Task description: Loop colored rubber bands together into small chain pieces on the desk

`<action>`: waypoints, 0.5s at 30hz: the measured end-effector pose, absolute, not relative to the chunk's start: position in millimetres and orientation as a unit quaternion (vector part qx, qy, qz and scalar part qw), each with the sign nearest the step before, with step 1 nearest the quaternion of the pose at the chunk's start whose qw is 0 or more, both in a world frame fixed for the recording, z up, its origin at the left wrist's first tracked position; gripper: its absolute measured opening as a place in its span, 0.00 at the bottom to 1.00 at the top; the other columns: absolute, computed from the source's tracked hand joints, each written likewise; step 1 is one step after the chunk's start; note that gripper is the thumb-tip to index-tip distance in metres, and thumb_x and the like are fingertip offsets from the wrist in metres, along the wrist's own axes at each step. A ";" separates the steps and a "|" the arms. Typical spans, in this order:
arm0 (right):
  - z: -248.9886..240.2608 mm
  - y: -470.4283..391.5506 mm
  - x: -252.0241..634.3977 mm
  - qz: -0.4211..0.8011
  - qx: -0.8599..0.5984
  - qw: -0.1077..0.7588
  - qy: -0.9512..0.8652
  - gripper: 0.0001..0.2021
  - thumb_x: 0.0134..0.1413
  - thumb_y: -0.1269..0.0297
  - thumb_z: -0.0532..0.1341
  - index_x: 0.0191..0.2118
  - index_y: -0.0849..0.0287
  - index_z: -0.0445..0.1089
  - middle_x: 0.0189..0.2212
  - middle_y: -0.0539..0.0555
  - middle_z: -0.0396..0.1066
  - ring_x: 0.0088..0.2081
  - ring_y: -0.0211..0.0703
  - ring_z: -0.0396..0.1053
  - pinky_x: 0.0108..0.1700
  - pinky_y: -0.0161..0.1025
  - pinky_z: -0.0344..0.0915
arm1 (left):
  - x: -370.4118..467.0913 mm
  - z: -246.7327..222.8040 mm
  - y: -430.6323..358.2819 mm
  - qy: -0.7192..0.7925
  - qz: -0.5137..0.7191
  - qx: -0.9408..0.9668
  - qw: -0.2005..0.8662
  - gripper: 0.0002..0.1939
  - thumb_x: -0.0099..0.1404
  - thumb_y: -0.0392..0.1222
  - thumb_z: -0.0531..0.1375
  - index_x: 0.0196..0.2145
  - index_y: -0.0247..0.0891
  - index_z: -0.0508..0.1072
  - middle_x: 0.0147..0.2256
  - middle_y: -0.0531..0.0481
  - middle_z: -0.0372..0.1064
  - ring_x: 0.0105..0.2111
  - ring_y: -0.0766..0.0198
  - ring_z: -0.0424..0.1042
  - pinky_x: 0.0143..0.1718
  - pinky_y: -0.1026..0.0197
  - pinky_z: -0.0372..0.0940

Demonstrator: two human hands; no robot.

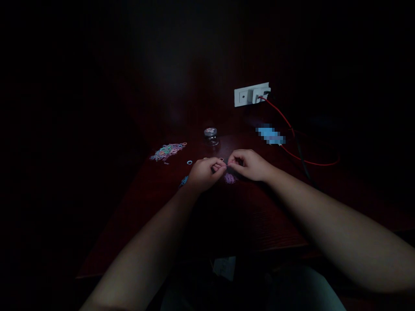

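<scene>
My left hand (205,173) and my right hand (249,164) meet at the fingertips over the dark red table (155,216). Both are closed in a pinch on a small purple band (227,165). Just below the fingertips lies a bunch of purple bands (230,178). Blue bands (183,181) lie left of my left hand, partly hidden by it. A single light blue ring (189,162) rests a little farther back. Behind my hands, a few pale rings (221,160) show in part.
A pile of mixed coloured bands (168,150) lies at the back left. A small clear jar (210,137) with a lid stands behind my hands. At the right are a blurred blue object (270,134), a red cable (285,119) and a white wall socket (243,96).
</scene>
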State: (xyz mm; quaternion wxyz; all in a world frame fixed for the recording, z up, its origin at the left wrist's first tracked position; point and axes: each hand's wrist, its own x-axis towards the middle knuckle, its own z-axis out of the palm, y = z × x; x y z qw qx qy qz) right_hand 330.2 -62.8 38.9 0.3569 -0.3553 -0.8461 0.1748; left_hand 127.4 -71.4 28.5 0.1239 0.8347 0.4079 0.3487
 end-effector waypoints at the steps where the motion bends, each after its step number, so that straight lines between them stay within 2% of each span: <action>1: 39.4 -62.8 330.4 0.175 -0.353 0.359 -0.846 0.07 0.53 0.66 0.58 0.31 0.62 0.71 0.26 0.52 0.70 0.27 0.36 0.65 0.31 0.34 0.59 | 127.3 29.8 -71.9 0.408 0.347 0.836 0.118 0.06 0.62 0.42 0.59 0.35 0.39 0.76 0.30 0.52 0.75 0.30 0.66 0.72 0.34 0.63 0.66; 15: 39.7 -59.9 333.9 0.145 -0.340 0.355 -0.859 0.05 0.54 0.68 0.57 0.31 0.62 0.69 0.27 0.53 0.69 0.30 0.38 0.65 0.34 0.35 0.59 | 127.4 32.6 -72.4 0.426 0.343 0.827 0.126 0.07 0.62 0.40 0.57 0.31 0.36 0.73 0.25 0.52 0.70 0.25 0.69 0.67 0.29 0.66 0.62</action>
